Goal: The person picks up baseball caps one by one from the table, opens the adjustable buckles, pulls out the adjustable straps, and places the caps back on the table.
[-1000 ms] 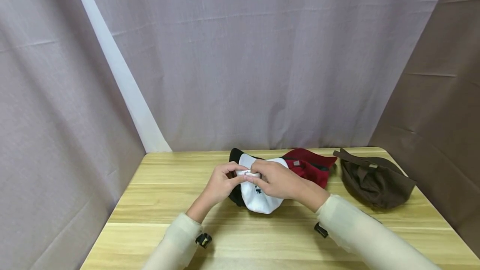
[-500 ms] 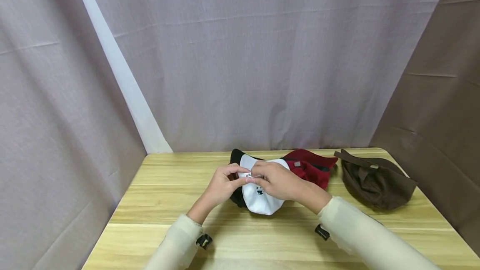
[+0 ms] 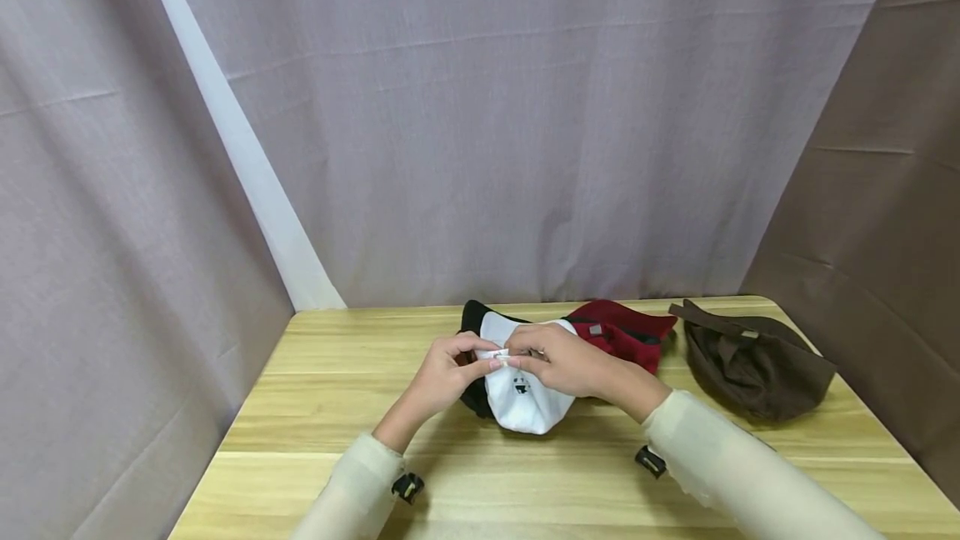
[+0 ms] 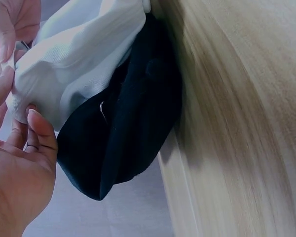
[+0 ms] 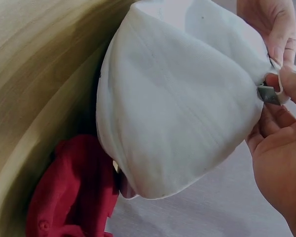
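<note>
A white cap (image 3: 528, 413) with a small dark print stands in front of a black cap (image 4: 138, 113). My left hand (image 3: 442, 372) pinches the white cap's strap from the left. From the right, my right hand (image 3: 570, 361) grips the other part of that strap between thumb and fingers. A small metal buckle (image 5: 269, 95) sits at the strap beside the right fingertips in the right wrist view. Both hands nearly meet there, and their fingers hide part of the strap. The white cap's underside is hidden.
A red cap (image 3: 626, 319) lies just right of the white one, its strap toward me. Farther right, a dark brown cap (image 3: 757, 369) rests near the edge of the wooden table (image 3: 330, 407). Grey curtains (image 3: 525, 123) stand behind the table.
My right hand has shifted slightly right, and the strap between both hands looks a little more drawn out. The caps show almost no other movement.
</note>
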Demonstrator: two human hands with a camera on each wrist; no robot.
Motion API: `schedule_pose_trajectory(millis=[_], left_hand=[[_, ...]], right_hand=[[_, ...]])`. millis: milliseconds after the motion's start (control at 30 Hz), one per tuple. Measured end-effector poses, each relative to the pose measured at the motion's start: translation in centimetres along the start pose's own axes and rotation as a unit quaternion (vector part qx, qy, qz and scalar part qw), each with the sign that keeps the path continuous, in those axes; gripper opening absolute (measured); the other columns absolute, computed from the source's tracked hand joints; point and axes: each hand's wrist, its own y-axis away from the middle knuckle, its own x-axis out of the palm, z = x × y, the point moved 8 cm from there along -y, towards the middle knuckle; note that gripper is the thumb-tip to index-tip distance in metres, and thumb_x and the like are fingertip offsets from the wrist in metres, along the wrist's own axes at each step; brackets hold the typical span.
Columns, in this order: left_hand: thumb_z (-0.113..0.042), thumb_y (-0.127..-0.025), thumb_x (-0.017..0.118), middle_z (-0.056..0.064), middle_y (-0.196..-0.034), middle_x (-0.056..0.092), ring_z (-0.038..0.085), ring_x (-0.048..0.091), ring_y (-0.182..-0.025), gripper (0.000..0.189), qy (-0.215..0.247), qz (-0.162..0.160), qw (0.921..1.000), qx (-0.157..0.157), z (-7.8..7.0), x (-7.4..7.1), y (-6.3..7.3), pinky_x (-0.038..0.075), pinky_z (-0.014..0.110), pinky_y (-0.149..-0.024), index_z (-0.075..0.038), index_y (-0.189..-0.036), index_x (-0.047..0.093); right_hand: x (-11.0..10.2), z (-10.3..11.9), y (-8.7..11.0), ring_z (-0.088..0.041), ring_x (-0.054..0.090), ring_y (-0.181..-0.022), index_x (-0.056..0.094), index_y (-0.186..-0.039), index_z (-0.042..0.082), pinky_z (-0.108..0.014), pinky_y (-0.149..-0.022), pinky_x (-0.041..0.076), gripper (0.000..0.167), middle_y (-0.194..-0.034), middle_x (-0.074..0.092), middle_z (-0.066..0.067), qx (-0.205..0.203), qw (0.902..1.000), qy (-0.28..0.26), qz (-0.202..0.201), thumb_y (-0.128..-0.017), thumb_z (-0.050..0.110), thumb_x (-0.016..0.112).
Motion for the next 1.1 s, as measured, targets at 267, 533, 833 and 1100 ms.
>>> schedule_pose_trajectory(millis=[267,533,833,1100], left_hand=[[-0.017,-0.094,0.082,0.009,-0.098,0.077,0.009,0.055,-0.074,0.015,-0.005,-0.002,1.0000,-0.005,-0.3,0.0,-0.1,0.045,0.019,-0.066,-0.014,-0.109,0.085],[-0.010,-0.092,0.082,0.013,-0.096,0.077,0.006,0.054,-0.071,0.014,-0.005,-0.015,0.9998,0.012,-1.1,0.0,-0.5,0.045,0.019,-0.064,-0.010,-0.106,0.085],[-0.011,-0.090,0.085,0.012,-0.089,0.073,0.004,0.053,-0.069,0.015,0.003,-0.018,0.9997,0.018,-1.0,0.2,-0.6,0.044,0.017,-0.063,-0.008,-0.104,0.085],[-0.013,-0.091,0.084,0.014,-0.094,0.076,0.005,0.054,-0.071,0.015,0.007,-0.011,0.9998,0.013,-0.8,0.4,-0.5,0.045,0.018,-0.064,-0.009,-0.106,0.085]], right_hand=[[0.1,-0.1,0.0,-0.002,0.057,-0.084,0.074,-0.095,0.016,-0.023,-0.077,0.050,0.015,-0.094,0.067,0.012,-0.001,0.9999,0.001,-0.017,-0.107,0.020,0.065],[0.2,-0.3,-0.6,-0.002,0.048,-0.069,0.061,-0.081,0.019,-0.021,-0.065,0.042,0.030,-0.075,0.053,0.011,0.033,0.9989,0.011,-0.031,-0.106,0.033,0.068],[0.9,-0.2,-0.6,-0.001,0.041,-0.066,0.050,-0.075,0.017,-0.020,-0.062,0.037,0.037,-0.070,0.042,0.011,0.034,0.9988,0.011,-0.033,-0.107,0.028,0.066],[1.1,-0.8,-0.3,-0.002,0.042,-0.066,0.053,-0.074,0.017,-0.020,-0.062,0.038,0.036,-0.070,0.043,0.011,0.058,0.9961,-0.048,-0.047,-0.106,0.024,0.067]])
